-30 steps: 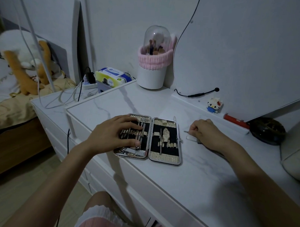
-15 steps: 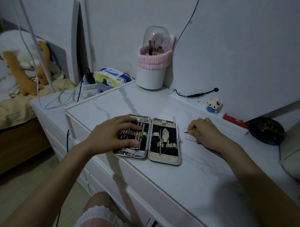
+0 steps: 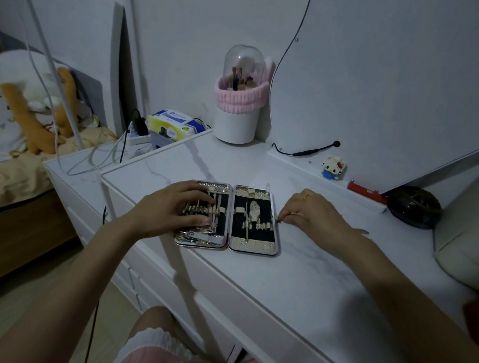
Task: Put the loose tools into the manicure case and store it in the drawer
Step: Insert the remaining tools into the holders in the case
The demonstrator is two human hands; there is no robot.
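Note:
The manicure case [image 3: 253,245] lies open flat on the white marble desk top [image 3: 297,278], with black lining and metal tools strapped in both halves. My left hand [image 3: 172,209] rests palm down on the left half, fingers spread over its tools. Just right of the case, my right hand [image 3: 310,211] pinches a thin metal tool [image 3: 279,221] whose tip touches the case's right edge; its other end pokes out behind my wrist. Another slim tool [image 3: 268,186] lies by the case's far right corner.
At the back stand a white brush holder [image 3: 239,110] with a pink band, a mirror [image 3: 386,77] with a black cable, a small block figure [image 3: 332,167], a red object [image 3: 364,189] and a dark round object [image 3: 414,206]. Drawer fronts [image 3: 137,283] are below left.
My right hand has lifted the thin tool off the desk and carried it left to the case's right edge. My left hand stays on the left half.

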